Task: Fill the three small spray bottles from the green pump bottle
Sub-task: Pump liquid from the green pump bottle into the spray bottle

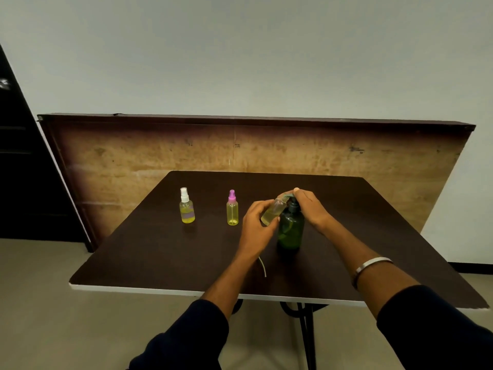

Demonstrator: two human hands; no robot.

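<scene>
Nearest the camera, two forearms in dark pushed-up sleeves reach out over a dark brown table, a silver bangle on the right wrist. A thin pale tube lies on the tabletop just beside the left wrist. Beyond it, the left hand curls its fingers around an uncapped clear bottle, tilted and held against the pump bottle, its open neck raised toward the spout; a little yellowish liquid sits in its lower end. The right hand rests on top of the pump head, fingers bent over it, one fingertip lifted. The green pump bottle stands upright on the table, right of centre, between the two hands. Farther left, well apart from the hands, two small spray bottles stand upright and capped: the pink-capped bottle, pale yellow, and beyond it to the left the white-capped bottle, holding yellow liquid and wearing a purple band. Behind the table, a worn wooden board leans on edge against a pale wall.
</scene>
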